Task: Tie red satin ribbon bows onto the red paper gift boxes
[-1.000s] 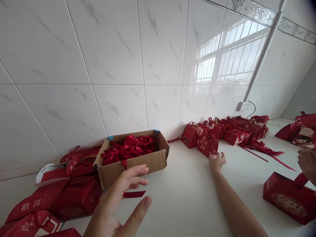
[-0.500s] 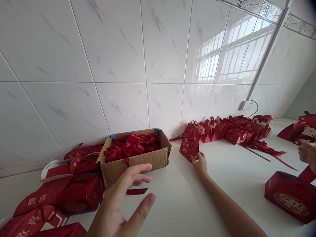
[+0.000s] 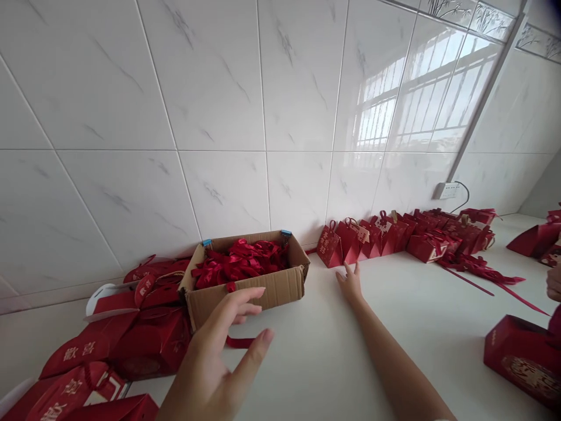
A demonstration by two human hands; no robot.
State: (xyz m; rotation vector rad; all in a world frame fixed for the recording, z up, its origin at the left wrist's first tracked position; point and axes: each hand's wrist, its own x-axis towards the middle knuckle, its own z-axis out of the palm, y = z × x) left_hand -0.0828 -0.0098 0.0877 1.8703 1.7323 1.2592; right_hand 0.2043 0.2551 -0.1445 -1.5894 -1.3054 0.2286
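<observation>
The person is holding the left hand open near the ribbon box and the right hand open, empty, just short of the end gift box, which should be seated flush in the row on the bench.

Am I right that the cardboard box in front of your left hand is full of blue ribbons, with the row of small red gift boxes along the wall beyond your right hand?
Not quite: in the head view the ribbons in the cardboard box are red, not blue. The rest holds: the box sits in front of the left hand, and the row of small red gift boxes lines the wall beyond the right hand.
</observation>
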